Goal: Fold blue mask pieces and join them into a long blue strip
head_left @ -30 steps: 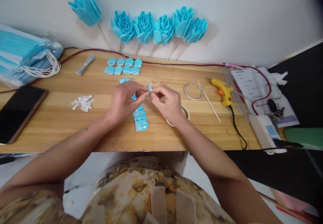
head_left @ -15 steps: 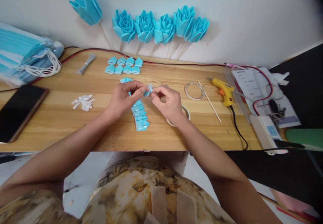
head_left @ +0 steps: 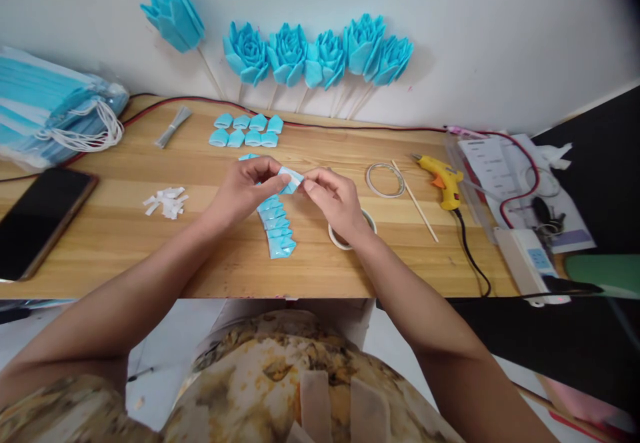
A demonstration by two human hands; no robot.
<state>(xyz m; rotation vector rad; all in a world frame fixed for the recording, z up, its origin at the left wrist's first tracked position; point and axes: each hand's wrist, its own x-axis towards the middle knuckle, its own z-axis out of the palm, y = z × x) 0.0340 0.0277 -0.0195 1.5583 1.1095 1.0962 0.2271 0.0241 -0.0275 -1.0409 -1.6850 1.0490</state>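
My left hand (head_left: 245,186) and my right hand (head_left: 334,202) meet over the middle of the wooden table (head_left: 125,256). Both pinch one small blue folded fabric piece (head_left: 291,178) between their fingertips, the left on its left end, the right on its right end. Just below the hands a row of several folded blue pieces (head_left: 278,230) lies overlapping on the table. Behind them sit several finished blue petals (head_left: 245,131) in two short rows. A roll of tape (head_left: 345,236) lies partly under my right wrist.
Several blue fabric flowers on sticks (head_left: 310,56) lean on the wall. A stack of blue face masks (head_left: 45,116) and a phone (head_left: 35,220) lie at the left, white scraps (head_left: 165,203) nearby. A tape ring (head_left: 384,179), a wooden stick (head_left: 415,193), a yellow glue gun (head_left: 443,178) and a power strip (head_left: 525,256) are at the right.
The blue piece held up between the fingertips has been turned and lowered; it now lies flatter and wider between both hands. The hands have shifted slightly closer to the table.
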